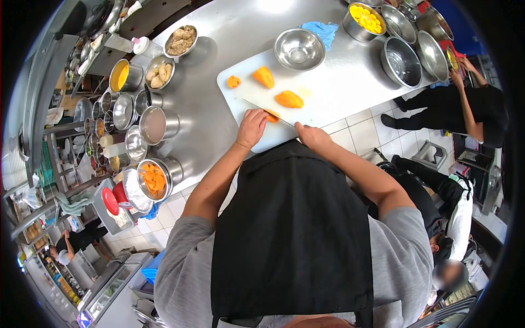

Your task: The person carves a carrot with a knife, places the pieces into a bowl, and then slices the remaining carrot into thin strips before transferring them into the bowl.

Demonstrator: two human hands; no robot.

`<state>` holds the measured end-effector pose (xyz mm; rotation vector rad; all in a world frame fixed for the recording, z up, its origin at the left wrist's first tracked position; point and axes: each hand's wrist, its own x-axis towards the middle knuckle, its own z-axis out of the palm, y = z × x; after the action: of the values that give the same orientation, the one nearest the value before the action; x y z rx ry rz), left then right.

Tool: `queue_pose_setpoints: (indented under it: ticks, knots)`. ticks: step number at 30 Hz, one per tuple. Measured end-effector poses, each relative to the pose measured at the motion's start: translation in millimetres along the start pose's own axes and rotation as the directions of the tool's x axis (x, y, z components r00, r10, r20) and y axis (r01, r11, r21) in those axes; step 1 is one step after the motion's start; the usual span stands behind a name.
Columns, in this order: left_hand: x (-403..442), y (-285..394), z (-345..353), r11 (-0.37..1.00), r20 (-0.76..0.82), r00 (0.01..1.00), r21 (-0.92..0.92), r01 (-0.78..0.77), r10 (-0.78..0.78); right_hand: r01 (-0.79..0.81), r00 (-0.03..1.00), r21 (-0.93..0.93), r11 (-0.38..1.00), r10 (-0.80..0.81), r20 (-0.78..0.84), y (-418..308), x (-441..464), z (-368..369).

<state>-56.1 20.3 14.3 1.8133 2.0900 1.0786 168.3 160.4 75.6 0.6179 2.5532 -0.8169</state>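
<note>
Orange piece [273, 117] sits held at the left grip [252, 127], beside the knife [285, 121]

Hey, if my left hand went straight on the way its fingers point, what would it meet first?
Your left hand would likely meet the orange piece at its fingertips first, with the knife blade right there too; from this overhead view, the exact depth order is unclear.
</note>
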Motion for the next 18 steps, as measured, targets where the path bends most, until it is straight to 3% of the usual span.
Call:
queue_pose_setpoints:
  ticks: [3,11,15,18]
  knots:
    - [2.9,1.3,-1.7,1.000,-0.012,1.000,0.009,0.003,-0.003,0.045,0.993,-0.012,0.999,-0.046,-0.113,1.1,23.9,13.2]
    - [-1.2,0.2,-0.4,1.000,-0.014,1.000,-0.008,0.015,-0.015,0.038,0.998,-0.044,0.998,-0.040,-0.049,-14.3,-20.9,-25.5]
    - [-0.9,1.6,-0.3,1.000,-0.034,0.999,-0.012,0.005,-0.005,0.033,0.999,-0.037,0.999,-0.034,-0.032,-6.0,-3.1,-4.2]
    - [2.6,3.0,-2.1,1.000,-0.015,1.000,-0.012,0.014,-0.014,0.096,0.983,-0.059,0.994,-0.104,-0.150,1.6,24.4,16.1]
